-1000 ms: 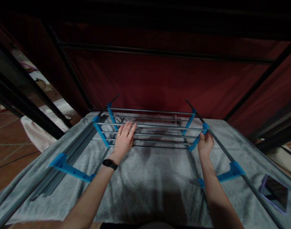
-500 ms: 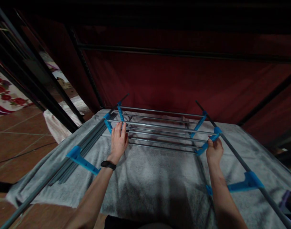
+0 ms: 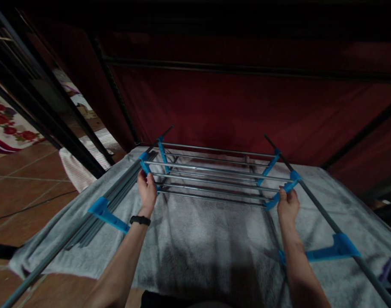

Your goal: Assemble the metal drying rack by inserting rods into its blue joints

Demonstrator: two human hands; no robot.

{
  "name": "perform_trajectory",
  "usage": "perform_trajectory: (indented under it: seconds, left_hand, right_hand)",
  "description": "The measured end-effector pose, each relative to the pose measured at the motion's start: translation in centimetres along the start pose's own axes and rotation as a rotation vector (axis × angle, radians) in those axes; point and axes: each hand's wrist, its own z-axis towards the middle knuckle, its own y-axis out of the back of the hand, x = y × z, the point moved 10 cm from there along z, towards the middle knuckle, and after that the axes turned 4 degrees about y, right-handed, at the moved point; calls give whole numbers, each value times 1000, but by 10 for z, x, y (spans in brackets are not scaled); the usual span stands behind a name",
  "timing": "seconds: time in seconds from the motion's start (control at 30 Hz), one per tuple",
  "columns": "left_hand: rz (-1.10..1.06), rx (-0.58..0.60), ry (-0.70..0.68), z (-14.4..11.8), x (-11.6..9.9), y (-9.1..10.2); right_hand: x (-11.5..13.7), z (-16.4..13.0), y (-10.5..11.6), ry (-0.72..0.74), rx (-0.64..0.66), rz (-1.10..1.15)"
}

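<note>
Rack (image 3: 214, 175) rails ran left-right between both hands, left hand (image 3: 147, 190) and right hand (image 3: 287, 204) gripping its blue ends; red wall (image 3: 233, 107) close behind

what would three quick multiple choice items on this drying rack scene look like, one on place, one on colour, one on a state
1. Where does the drying rack lie?
A. on a grey towel
B. on bare floor tiles
C. on a wooden chair

2. What colour are the plastic brackets joining the rack's rods?
A. yellow
B. blue
C. white

3. What is the left hand doing?
A. hanging free in the air
B. resting flat on the tiles
C. gripping the rack's left bracket

Answers:
1. A, the grey towel spreads under the whole rack.
2. B, the bracket on the left rail and the others show bright blue.
3. C, its fingers close round the blue piece at the rack's left end, while the right hand grips the one at the right end.
</note>
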Motion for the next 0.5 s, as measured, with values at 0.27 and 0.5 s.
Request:
perform_trajectory:
  seconds: [0.27,0.5]
  left_hand:
    - [1,18,102,18,13,-8]
    - [60,-31,99,20,18,-9]
  right_hand:
    - [-4,-2,0,-28,-6,-23]
    - [-7,-1,0,-29,-27,11]
